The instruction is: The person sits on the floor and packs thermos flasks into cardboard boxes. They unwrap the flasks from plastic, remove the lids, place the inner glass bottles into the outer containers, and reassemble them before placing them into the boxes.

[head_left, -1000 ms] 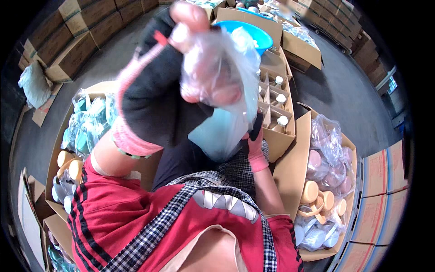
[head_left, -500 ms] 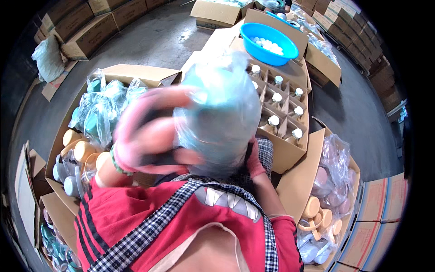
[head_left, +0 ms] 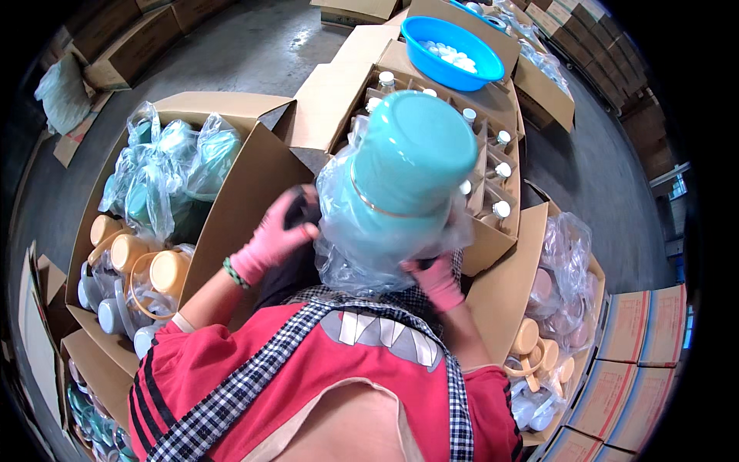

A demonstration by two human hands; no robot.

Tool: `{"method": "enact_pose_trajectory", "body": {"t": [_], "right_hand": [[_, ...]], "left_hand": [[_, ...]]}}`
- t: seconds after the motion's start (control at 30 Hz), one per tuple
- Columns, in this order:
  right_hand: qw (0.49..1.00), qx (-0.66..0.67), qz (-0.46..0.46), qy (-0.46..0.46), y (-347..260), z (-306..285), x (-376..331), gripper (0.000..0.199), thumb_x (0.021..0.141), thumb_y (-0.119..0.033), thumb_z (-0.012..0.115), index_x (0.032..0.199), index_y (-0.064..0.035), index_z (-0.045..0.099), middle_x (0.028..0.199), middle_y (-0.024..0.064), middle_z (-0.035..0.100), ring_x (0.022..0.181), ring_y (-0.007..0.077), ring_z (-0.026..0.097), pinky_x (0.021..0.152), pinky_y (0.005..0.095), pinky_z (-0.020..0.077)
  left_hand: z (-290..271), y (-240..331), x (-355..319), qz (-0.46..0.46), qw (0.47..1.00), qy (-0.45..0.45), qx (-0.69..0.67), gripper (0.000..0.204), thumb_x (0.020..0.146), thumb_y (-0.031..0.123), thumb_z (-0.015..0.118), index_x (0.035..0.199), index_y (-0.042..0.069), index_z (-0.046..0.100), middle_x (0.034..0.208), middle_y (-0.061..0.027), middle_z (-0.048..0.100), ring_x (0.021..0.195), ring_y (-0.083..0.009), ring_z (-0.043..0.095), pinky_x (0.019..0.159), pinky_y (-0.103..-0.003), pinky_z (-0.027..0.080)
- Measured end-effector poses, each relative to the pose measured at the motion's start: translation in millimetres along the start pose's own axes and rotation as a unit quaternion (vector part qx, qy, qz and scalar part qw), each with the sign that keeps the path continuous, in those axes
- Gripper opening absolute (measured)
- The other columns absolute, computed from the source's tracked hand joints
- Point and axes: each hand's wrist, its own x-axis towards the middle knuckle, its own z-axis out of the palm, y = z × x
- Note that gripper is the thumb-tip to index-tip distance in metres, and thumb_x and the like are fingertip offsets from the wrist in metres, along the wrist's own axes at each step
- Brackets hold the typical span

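Observation:
A glossy teal cylindrical vessel (head_left: pixel 431 146) stands in front of me, its smooth round end up. Two teal sections meet at a thin shiny band. Around its lower part a clear plastic bag (head_left: pixel 346 258) hangs loose and crumpled. My left hand (head_left: pixel 273 239), in a pink glove with a dark palm, is beside the bag with fingers curved and apart, holding nothing. At the bag's lower right edge, my right hand (head_left: pixel 437 281), gloved alike, pinches the plastic; its fingertips are partly hidden.
Behind the vessel, a divided carton (head_left: pixel 493 242) holds white-capped bottles. A blue basin (head_left: pixel 412 54) of small white pieces stands beyond. Open cartons with teal bagged items (head_left: pixel 158 154) and orange lids (head_left: pixel 169 273) are on the left; a similar carton (head_left: pixel 500 308) is on the right. Boxes (head_left: pixel 623 327) are stacked far right.
The bag has come down off the vessel's top, baring its teal end. My left hand has drawn back from the bag to the left; my right hand has shifted to its near lower edge.

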Motion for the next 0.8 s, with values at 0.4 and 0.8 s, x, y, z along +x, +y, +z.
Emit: {"method": "enact_pose_trajectory", "body": {"t": [0.4,0.8], "right_hand": [[0.962,0.249,-0.041,0.105,-93,-166,119,0.068,0.075,-0.04,0.061,0.124,0.0009,0.037,0.125,0.0136,0.041,0.116,0.0227,0.038,0.097,0.0345,0.028],[0.975,0.038,0.113,-0.187,-70,-220,92,0.095,0.054,-0.042,0.071,0.129,-0.0003,0.029,0.125,0.0146,0.035,0.111,0.0245,0.041,0.095,0.0348,0.03]], "left_hand": [[-4,-49,102,-0.065,0.978,-0.188,-0.062,0.09,0.058,0.011,0.077,0.132,0.005,0.025,0.126,-0.0072,0.04,0.114,-0.0144,0.037,0.097,-0.029,0.03],[79,-10,71,0.12,0.978,-0.105,0.132,0.093,0.059,0.037,0.075,0.127,-0.003,0.025,0.126,-0.0183,0.034,0.119,-0.0293,0.031,0.101,-0.035,0.023]]}}
